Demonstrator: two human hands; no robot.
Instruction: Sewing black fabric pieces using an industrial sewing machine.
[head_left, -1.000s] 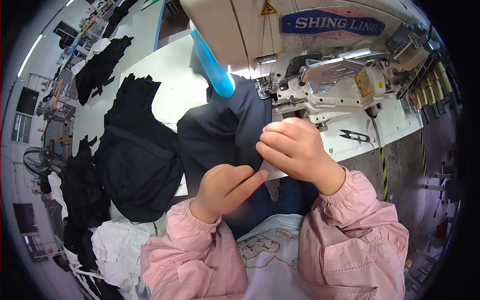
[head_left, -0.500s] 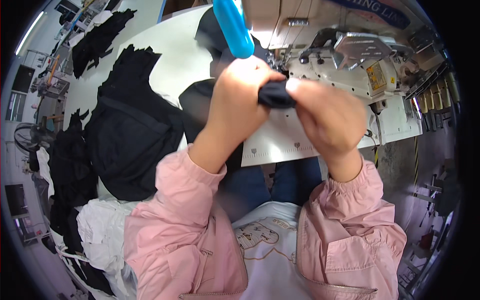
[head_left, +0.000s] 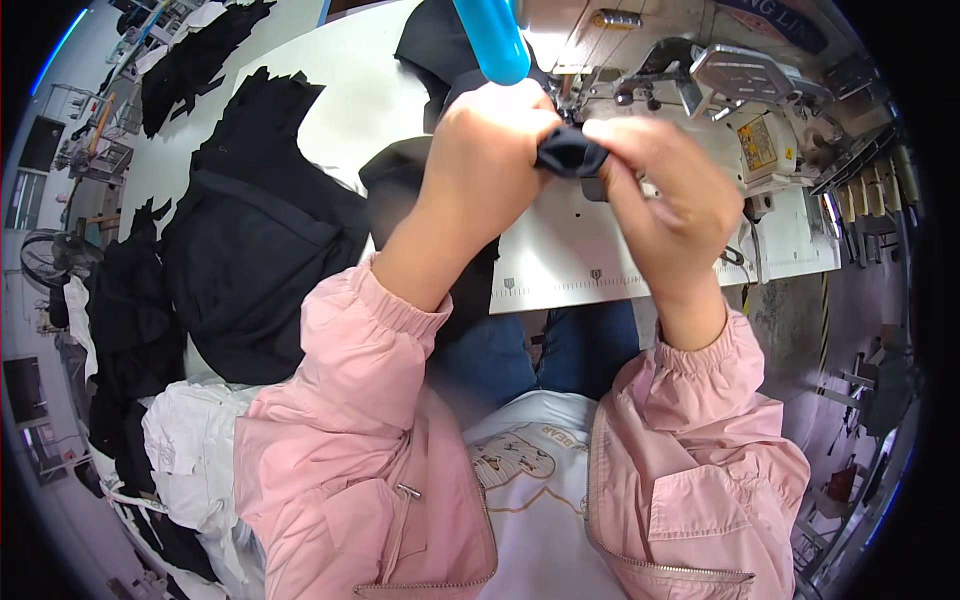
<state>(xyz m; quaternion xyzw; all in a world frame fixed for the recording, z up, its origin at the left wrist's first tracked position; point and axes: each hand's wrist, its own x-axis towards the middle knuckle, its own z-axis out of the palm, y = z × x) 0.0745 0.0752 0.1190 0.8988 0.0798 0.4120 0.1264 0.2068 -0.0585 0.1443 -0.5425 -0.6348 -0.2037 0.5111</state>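
Observation:
Between my two hands, close in front of a sewing machine (head_left: 680, 85), a piece of black fabric (head_left: 572, 152) is stretched into a small open loop. My left hand (head_left: 492, 135) grips its left side, and the rest of this black cloth seems to run behind that wrist. At the loop's right edge, my right hand (head_left: 672, 185) pinches the fabric between thumb and fingers. The needle area of the machine lies just beyond the loop, partly hidden by my hands. A bright blue rounded rod (head_left: 492, 45) hangs above my left hand.
A pile of black garment pieces (head_left: 265, 260) covers the left of the white table (head_left: 345, 110). More black cloth (head_left: 205, 65) lies at the far left. White fabric (head_left: 195, 440) is heaped beside my left arm. A ruler strip (head_left: 560, 285) edges the table's near side.
Both hands have shifted slightly away from me and to the right with the black fabric. Its loop now shows a wider opening.

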